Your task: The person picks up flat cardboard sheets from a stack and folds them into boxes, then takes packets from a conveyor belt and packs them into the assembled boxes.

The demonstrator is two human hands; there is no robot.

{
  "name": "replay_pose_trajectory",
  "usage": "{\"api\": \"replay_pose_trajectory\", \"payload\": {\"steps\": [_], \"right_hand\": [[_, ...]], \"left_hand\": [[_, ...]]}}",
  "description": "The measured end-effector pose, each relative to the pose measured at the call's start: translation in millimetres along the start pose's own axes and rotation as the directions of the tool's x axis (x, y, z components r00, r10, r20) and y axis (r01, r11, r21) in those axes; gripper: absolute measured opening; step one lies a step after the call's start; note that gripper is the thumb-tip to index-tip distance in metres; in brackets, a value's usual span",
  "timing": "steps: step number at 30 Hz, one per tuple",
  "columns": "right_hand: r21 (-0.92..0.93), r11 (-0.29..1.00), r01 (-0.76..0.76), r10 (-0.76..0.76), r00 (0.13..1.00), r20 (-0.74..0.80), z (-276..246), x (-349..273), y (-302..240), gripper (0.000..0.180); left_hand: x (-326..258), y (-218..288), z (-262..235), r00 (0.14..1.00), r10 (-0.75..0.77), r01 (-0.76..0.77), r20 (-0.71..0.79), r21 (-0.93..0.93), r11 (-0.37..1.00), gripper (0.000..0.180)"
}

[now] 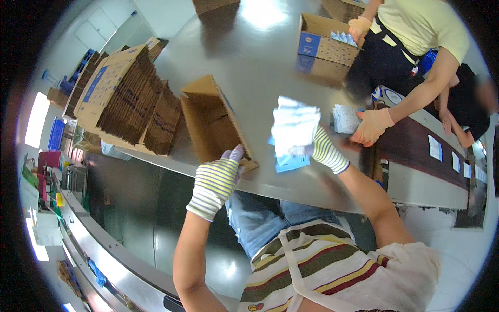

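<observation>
My left hand [217, 179], in a striped knit glove, rests on the near flap of an open brown cardboard box [210, 122] lying on the steel table [249, 67]. My right hand [323, 150], gloved the same way, grips a stack of white and blue flat packets [293, 130] held just to the right of the box mouth. The stack hides most of my right fingers.
A pile of flattened cartons [127, 93] lies left of the box. A co-worker in a yellow shirt stands at the right, an orange-gloved hand [371, 126] on packets [345, 118] beside a conveyor [436, 156]. Another open box [325, 44] with packets sits at the back.
</observation>
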State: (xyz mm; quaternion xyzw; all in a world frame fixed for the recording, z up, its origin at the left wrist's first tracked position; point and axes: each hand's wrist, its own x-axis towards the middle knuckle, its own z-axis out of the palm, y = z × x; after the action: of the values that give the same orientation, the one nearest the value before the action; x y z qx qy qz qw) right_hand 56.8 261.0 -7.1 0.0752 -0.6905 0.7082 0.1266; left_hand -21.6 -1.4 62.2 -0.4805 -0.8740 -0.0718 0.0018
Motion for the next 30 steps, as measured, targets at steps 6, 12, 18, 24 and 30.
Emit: {"api": "replay_pose_trajectory", "payload": {"steps": [6,12,18,24,30], "right_hand": [[-0.141,0.941,0.309,-0.316,0.948,-0.037,58,65,-82,0.062],[-0.853,0.5,0.151,0.1,0.968,0.23,75,94,-52,0.079],[-0.931,0.231,0.282,0.259,0.905,0.338,81,108,-42,0.085],[-0.874,0.108,0.474,0.393,0.787,0.475,89,106,-57,0.083],[-0.72,0.633,0.285,-0.086,0.95,0.301,67,73,-77,0.067]], "left_hand": [[20,16,9,0.996,0.085,-0.085,0.005,0.105,0.991,0.036],[15,29,10,0.986,0.118,-0.1,-0.114,0.155,0.983,0.029],[12,16,-42,0.912,0.139,-0.193,-0.385,-0.106,0.975,0.025],[89,-42,-59,0.963,-0.258,0.249,-0.084,-0.101,0.963,0.03],[126,-62,-27,0.87,-0.167,0.124,0.464,0.122,0.985,0.031]]}}
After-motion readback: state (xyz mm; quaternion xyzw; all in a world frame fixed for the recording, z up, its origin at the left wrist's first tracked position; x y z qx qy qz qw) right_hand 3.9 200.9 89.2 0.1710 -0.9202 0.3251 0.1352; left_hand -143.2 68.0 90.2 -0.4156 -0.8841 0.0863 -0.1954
